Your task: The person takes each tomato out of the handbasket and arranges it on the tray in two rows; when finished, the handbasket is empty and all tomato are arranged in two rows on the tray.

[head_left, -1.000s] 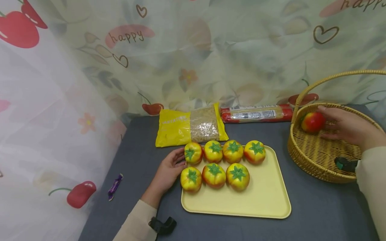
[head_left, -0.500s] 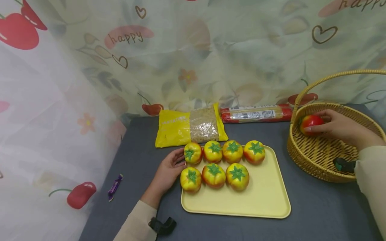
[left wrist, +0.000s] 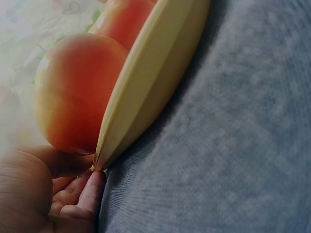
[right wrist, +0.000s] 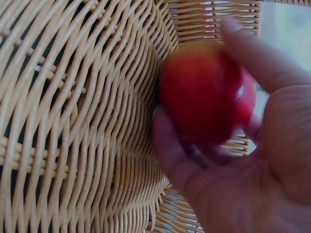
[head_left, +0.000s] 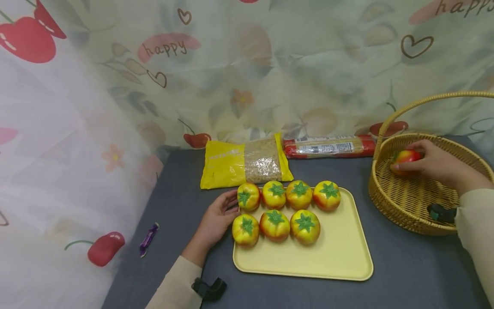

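Observation:
Inside the wicker basket (head_left: 391, 214), my right hand (head_left: 438, 165) grips a red and yellow tomato (head_left: 405, 162), shiny like a toy. Seen from the right wrist, thumb and fingers curl round the tomato (right wrist: 206, 92), close to the woven wicker (right wrist: 107, 126). My left hand (head_left: 220, 216) is at the left edge of a pale yellow tray (head_left: 328, 259). In the left wrist view, its thumb and fingers pinch the tray's rim (left wrist: 146, 92) beside a tomato (left wrist: 80, 92). Several yellow-red tomatoes (head_left: 305, 227) with green star-shaped tops stand in two rows on the tray.
Behind the tray lies a yellow bag (head_left: 225, 165) with a see-through part. A red-ended packet of noodles (head_left: 328, 146) lies along the back by the curtain. On the left is a small purple wrapped candy (head_left: 149, 239). The basket's tall handle (head_left: 424, 101) arches over it.
My right hand's fingers have closed round the tomato in the basket. The tomato has shifted slightly right and turned, so its green top shows. My left hand stays at the tray.

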Available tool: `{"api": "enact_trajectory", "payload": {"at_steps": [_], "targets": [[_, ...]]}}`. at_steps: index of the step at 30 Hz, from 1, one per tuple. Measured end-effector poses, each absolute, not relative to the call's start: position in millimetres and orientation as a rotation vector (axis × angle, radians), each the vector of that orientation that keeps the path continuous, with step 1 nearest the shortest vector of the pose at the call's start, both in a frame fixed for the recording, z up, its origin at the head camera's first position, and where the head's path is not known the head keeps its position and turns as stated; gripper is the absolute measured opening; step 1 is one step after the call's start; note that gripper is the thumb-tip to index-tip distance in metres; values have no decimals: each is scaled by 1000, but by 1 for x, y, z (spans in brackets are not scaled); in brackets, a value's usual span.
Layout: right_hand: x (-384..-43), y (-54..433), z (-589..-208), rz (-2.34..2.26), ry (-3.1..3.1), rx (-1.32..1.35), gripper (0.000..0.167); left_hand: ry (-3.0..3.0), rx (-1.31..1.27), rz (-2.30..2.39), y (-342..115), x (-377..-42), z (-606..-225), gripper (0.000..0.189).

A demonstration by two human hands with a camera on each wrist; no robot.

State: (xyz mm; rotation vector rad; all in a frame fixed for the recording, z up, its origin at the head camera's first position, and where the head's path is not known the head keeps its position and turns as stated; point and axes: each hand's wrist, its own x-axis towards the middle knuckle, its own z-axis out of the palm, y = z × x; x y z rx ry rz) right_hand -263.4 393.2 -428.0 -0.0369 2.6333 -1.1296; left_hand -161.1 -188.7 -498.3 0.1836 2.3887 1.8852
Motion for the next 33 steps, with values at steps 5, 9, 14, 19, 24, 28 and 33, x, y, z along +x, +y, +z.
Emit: {"api": "enact_trajectory", "payload": {"at_steps": [5, 9, 14, 19, 24, 28, 33], "targets": [[-261, 396, -428, -1105, 2698, -36, 89, 2392, 183, 1882, -187, -161, -497, 63], [-260, 398, -427, -1063, 2738, -37, 89, 2395, 176, 1874, -187, -161, -498, 63], [-261, 396, -418, -968, 2772, -99, 87, 2392, 186, 1882, -188, -160, -496, 62], [-258, 385, -406, -1091, 2705, -105, 79, 2386, 179, 1887, -188, -160, -495, 62], [-250, 375, -390, -1274, 2611, -114, 75, 2384, 178, 1889, -187, -160, -495, 63], [-243, 372, -380, -1317, 2614, -131, 73, 2383, 182, 1890, -187, -160, -496, 63], [-234, 369, -376, -1350, 2621, -133, 78, 2383, 169, 1886, -187, -160, -496, 63]]}}
